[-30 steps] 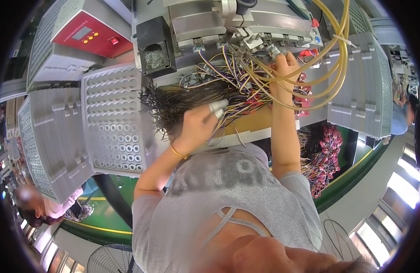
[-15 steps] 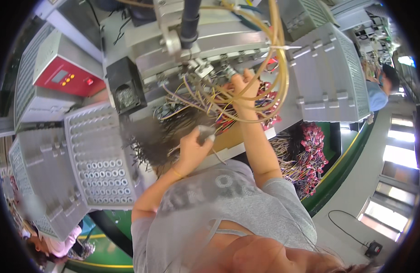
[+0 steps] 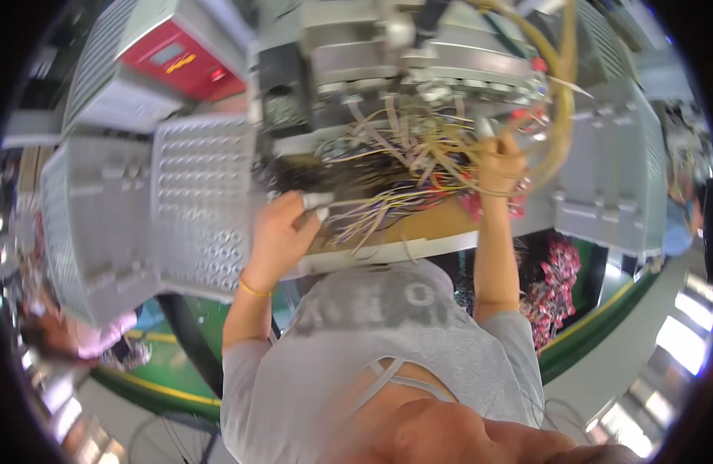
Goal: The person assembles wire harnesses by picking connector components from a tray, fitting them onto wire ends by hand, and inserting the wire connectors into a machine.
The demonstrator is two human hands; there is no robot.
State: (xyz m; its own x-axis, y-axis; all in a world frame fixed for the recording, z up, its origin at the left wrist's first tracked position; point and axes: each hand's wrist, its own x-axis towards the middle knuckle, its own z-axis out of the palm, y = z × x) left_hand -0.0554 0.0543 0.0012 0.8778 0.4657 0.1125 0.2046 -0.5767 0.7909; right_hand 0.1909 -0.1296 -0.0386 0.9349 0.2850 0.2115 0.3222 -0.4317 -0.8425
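My left hand (image 3: 281, 236), with pale finger covers on thumb and forefinger, pinches the left ends of a bundle of thin multicoloured wires (image 3: 380, 210) above the bench edge. My right hand (image 3: 502, 164) is closed at the right side of the machine's row of metal fixtures (image 3: 457, 89). A pale covered fingertip points up toward the fixtures; whatever lies in these fingers is too blurred to make out. Between the hands, more wires (image 3: 418, 143) hang from the fixtures, and red connectors (image 3: 472, 205) lie below my right wrist.
A grey perforated tray (image 3: 202, 182) stands at the left, below a red-fronted control box (image 3: 182, 62). Near it sits a black box (image 3: 285, 89). Thick yellowish tubes (image 3: 564, 100) loop down by my right hand. Wires with pink-red connectors (image 3: 554, 286) hang below the bench at right.
The whole view has shifted, so the bench appears further right. My left hand has moved left, away from my right hand, with the wire bundle now stretched out beside it. My right hand stays by the fixtures.
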